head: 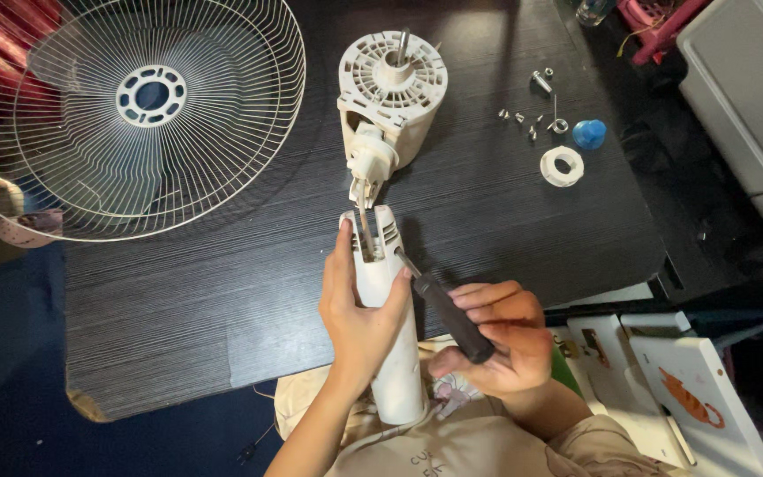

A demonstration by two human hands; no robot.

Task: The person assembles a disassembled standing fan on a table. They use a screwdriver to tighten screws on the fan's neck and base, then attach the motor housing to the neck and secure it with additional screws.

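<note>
Left hand (359, 305): wrapped around white fan neck housing (390, 336), near table edge. Right hand (501, 340): closed on black-handled screwdriver (448, 314), tip inside housing's open top. Motor casing (390, 93): just beyond. Wire guard (125, 115): far left. Loose screws (532, 119), blue cap (589, 133), white ring nut (562, 166): far right, on dark table (222, 274).

Dim room, overhead light, soft glare on dark table (505, 212), sharp focus
</note>
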